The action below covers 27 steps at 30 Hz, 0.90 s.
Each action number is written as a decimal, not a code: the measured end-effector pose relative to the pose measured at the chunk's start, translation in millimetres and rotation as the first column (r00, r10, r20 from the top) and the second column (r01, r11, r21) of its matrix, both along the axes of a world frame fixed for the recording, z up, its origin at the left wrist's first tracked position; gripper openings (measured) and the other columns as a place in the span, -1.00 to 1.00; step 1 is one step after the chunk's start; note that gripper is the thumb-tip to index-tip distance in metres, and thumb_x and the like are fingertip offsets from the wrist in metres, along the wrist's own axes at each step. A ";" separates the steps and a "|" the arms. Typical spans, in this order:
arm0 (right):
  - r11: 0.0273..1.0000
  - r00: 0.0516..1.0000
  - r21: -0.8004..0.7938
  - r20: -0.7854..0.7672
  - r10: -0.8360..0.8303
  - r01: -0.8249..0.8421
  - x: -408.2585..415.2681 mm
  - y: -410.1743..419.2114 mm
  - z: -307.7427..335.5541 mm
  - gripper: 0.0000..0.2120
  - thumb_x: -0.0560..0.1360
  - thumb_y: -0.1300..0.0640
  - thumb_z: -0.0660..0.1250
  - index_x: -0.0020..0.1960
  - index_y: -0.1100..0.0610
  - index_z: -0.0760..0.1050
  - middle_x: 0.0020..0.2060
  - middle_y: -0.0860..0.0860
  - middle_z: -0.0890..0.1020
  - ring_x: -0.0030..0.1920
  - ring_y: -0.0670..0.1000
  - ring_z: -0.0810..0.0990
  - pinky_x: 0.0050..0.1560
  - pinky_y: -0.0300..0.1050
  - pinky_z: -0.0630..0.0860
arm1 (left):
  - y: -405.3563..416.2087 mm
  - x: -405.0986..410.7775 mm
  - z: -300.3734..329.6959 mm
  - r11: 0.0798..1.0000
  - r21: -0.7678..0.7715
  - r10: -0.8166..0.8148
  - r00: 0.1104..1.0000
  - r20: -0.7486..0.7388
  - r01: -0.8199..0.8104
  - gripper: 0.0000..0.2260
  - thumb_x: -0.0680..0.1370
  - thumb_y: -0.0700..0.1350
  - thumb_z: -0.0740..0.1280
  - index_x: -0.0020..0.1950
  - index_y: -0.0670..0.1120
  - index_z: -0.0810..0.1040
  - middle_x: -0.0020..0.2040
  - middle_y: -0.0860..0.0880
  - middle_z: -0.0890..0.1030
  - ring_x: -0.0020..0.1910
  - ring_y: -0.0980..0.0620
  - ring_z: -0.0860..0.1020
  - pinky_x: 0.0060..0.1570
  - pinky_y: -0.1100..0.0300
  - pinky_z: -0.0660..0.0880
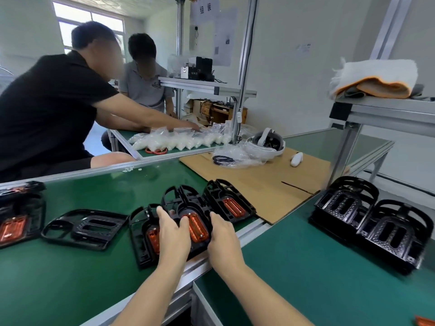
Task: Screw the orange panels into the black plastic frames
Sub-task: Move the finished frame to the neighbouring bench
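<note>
I hold a black plastic frame (186,205) with an orange panel (197,228) set in it, tilted up above the green mat. My left hand (173,232) grips its left side, thumb near the panel. My right hand (222,234) grips its right edge. Beneath my left hand lies another frame (141,236) with an orange panel (153,238). A third frame with panel (229,203) lies just to the right. An empty frame (84,228) rests at the left.
More frames with orange panels (18,217) sit at the far left. Stacked empty black frames (376,222) stand on the right table. Cardboard (270,182), a headset (267,142) and plastic bags lie behind. Two people work at the far table.
</note>
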State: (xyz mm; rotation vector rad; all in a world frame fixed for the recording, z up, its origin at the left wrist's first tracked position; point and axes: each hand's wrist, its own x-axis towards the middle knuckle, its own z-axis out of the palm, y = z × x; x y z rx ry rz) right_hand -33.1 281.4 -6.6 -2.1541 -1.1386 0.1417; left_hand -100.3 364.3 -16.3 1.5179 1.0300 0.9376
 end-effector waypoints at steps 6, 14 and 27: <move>0.999 0.999 -0.035 0.038 -0.033 0.034 7.2 13.2 1.0 -0.67 0.42 0.51 0.08 -0.07 0.10 0.26 0.03 0.16 0.52 -0.05 0.04 0.33 -0.16 -0.15 0.21 | 8.2 17.2 2.4 0.997 0.077 0.010 0.999 -0.051 -0.006 -0.38 0.65 -0.13 0.13 0.56 -0.07 -0.22 0.58 -0.02 -0.07 0.52 -0.05 0.10 0.41 0.07 0.15; 0.993 0.984 -0.080 0.159 -0.075 0.088 23.1 29.2 12.9 -0.72 0.48 0.45 0.18 0.07 0.15 0.39 0.12 0.12 0.53 0.15 0.13 0.43 -0.12 -0.15 0.23 | 27.0 40.6 3.2 0.992 0.121 0.057 0.980 -0.193 -0.034 -0.42 0.64 -0.23 0.05 0.55 -0.17 -0.24 0.57 -0.09 -0.13 0.48 -0.16 0.17 0.39 0.01 0.22; 0.970 0.953 -0.238 0.302 0.023 0.052 32.4 41.9 -3.1 -0.59 0.49 0.47 0.22 0.30 0.23 0.34 0.36 0.11 0.35 0.35 0.08 0.31 0.14 -0.09 0.41 | 40.8 62.3 -10.0 0.961 0.252 0.210 0.889 -0.407 -0.111 -0.32 0.54 -0.39 0.15 0.54 -0.22 -0.18 0.56 -0.15 -0.17 0.53 -0.09 -0.02 0.50 0.05 -0.10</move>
